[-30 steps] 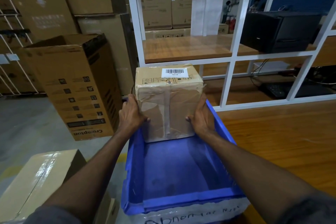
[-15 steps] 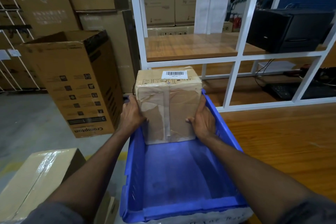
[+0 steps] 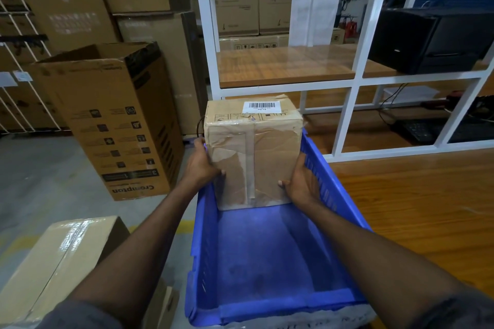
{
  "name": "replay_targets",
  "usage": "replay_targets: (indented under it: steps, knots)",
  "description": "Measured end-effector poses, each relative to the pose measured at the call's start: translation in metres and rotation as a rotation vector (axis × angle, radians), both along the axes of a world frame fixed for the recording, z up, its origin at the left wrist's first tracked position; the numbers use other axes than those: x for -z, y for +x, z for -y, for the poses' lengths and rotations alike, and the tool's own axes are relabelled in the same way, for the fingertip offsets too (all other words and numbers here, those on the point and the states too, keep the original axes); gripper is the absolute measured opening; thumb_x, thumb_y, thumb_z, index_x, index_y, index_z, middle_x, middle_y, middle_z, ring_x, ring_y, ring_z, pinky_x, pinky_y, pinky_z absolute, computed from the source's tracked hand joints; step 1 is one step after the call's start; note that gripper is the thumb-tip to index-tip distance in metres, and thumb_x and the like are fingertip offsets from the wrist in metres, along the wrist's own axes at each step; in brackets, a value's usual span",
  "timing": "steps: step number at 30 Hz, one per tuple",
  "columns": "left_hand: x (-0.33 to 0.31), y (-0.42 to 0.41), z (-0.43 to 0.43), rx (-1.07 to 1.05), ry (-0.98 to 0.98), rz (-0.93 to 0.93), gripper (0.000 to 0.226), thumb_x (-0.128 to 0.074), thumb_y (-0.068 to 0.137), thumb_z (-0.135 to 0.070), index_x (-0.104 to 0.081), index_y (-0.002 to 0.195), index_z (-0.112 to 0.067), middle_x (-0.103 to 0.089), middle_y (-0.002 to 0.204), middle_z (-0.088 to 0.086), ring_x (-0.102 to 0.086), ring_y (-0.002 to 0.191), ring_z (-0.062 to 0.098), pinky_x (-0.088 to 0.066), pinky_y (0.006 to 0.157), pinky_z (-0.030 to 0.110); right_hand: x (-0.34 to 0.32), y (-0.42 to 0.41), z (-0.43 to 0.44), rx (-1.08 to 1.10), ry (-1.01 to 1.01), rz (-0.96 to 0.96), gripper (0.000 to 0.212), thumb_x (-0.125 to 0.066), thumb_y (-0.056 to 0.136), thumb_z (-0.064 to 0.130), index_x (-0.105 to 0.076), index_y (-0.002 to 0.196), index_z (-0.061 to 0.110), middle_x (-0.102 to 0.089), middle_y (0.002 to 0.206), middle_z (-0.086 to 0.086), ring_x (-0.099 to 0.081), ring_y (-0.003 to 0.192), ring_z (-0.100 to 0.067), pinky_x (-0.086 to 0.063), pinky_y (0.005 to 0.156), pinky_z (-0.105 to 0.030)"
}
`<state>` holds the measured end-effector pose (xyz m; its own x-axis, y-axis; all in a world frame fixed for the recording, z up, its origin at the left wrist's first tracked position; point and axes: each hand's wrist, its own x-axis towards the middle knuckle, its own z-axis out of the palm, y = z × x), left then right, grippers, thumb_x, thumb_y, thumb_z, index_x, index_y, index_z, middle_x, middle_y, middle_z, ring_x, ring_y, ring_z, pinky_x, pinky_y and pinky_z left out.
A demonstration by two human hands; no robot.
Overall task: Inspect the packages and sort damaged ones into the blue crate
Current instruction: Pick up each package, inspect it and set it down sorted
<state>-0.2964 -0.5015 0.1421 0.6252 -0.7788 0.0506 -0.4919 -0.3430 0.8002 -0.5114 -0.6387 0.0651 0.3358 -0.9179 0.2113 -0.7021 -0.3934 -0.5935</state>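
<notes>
A brown cardboard package [image 3: 254,152] with torn tape, a crumpled front and a barcode label on top stands upright at the far end inside the blue crate [image 3: 267,256]. My left hand [image 3: 200,165] grips its left side, thumb on the front. My right hand [image 3: 302,184] grips its lower right side, squeezed between the package and the crate wall. The near part of the crate floor is bare.
The crate sits at the left edge of a wooden table [image 3: 417,203]. A white shelf frame [image 3: 347,83] with a black box [image 3: 433,40] rises behind. On the floor at left stand a tall open carton [image 3: 115,120] and a taped carton [image 3: 58,262].
The package has sunk a little deeper into the far end of the crate, with both hands staying on its sides. The view has shifted slightly.
</notes>
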Motion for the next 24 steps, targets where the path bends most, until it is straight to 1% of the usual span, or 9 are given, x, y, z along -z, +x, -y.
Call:
replay_targets:
  steps: [2,4,6,10,12,14,17,21,24]
  knots:
    - [0.000,0.001,-0.004,0.034,-0.017,0.015,0.108,-0.080,0.078,0.007,-0.016,0.160,-0.021,-0.046,0.152,0.013,-0.042,0.143,0.036,-0.045,0.109,0.053,0.002,-0.001,-0.001,0.007,-0.015,0.052,0.098,-0.084,0.084,0.029,-0.020,0.156,0.015,-0.049,0.138,-0.018,-0.052,0.124,-0.036,-0.050,0.101,-0.049]
    - [0.000,0.002,-0.007,0.071,-0.037,0.029,0.109,-0.079,0.078,0.009,-0.017,0.161,-0.025,-0.046,0.153,0.010,-0.042,0.144,0.034,-0.045,0.109,0.053,0.002,-0.001,-0.004,0.000,-0.015,0.072,0.099,-0.084,0.084,0.029,-0.018,0.158,0.017,-0.047,0.139,-0.018,-0.051,0.126,-0.035,-0.049,0.102,-0.051]
    - [-0.001,0.002,-0.009,0.102,-0.044,0.029,0.107,-0.079,0.078,0.009,-0.019,0.160,-0.026,-0.047,0.153,0.009,-0.041,0.145,0.033,-0.045,0.109,0.053,0.004,-0.002,-0.004,-0.021,0.006,0.116,0.102,-0.084,0.086,0.027,-0.015,0.160,0.018,-0.045,0.141,-0.019,-0.050,0.128,-0.036,-0.048,0.104,-0.054]
    - [-0.001,0.003,-0.011,0.143,-0.053,0.018,0.103,-0.080,0.079,0.006,-0.023,0.160,-0.024,-0.047,0.153,0.007,-0.041,0.146,0.030,-0.045,0.111,0.051,0.009,-0.003,-0.003,-0.008,0.029,0.162,0.104,-0.084,0.085,0.029,-0.012,0.160,0.023,-0.044,0.142,-0.018,-0.049,0.130,-0.036,-0.047,0.105,-0.059]
    - [-0.001,0.004,-0.013,0.158,-0.062,0.004,0.105,-0.079,0.080,0.006,-0.021,0.161,-0.025,-0.046,0.154,0.006,-0.040,0.147,0.030,-0.044,0.111,0.052,0.010,-0.005,-0.004,-0.022,0.031,0.160,0.103,-0.083,0.086,0.026,-0.013,0.162,0.019,-0.045,0.142,-0.019,-0.049,0.130,-0.036,-0.046,0.107,-0.057]
    - [-0.002,0.005,-0.015,0.171,-0.064,0.001,0.111,-0.080,0.079,0.006,-0.015,0.163,-0.028,-0.045,0.155,0.005,-0.039,0.147,0.030,-0.044,0.111,0.053,0.010,-0.007,-0.004,-0.029,0.029,0.128,0.100,-0.081,0.089,0.025,-0.015,0.162,0.011,-0.043,0.145,-0.020,-0.047,0.132,-0.036,-0.044,0.109,-0.050]
    - [-0.004,0.004,-0.017,0.174,-0.050,-0.006,0.118,-0.083,0.077,0.003,-0.010,0.164,-0.031,-0.045,0.155,0.004,-0.039,0.146,0.027,-0.043,0.112,0.052,0.007,-0.006,-0.004,-0.018,0.044,0.083,0.097,-0.079,0.091,0.027,-0.014,0.162,0.012,-0.040,0.150,-0.018,-0.043,0.137,-0.035,-0.041,0.109,-0.047]
    - [-0.004,0.002,-0.017,0.178,0.002,0.028,0.108,-0.089,0.076,-0.009,-0.022,0.160,-0.022,-0.049,0.152,0.005,-0.044,0.143,0.028,-0.044,0.111,0.045,0.002,-0.002,-0.007,0.018,0.064,0.033,0.098,-0.077,0.092,0.033,-0.011,0.162,0.017,-0.038,0.151,-0.017,-0.043,0.138,-0.036,-0.042,0.109,-0.048]
    - [-0.003,0.000,-0.017,0.161,0.013,0.004,0.100,-0.089,0.076,-0.010,-0.030,0.155,-0.018,-0.051,0.150,0.006,-0.047,0.140,0.027,-0.045,0.111,0.043,-0.001,0.000,-0.006,0.012,0.098,0.030,0.102,-0.080,0.088,0.038,-0.011,0.161,0.019,-0.037,0.152,-0.015,-0.041,0.139,-0.036,-0.042,0.110,-0.051]
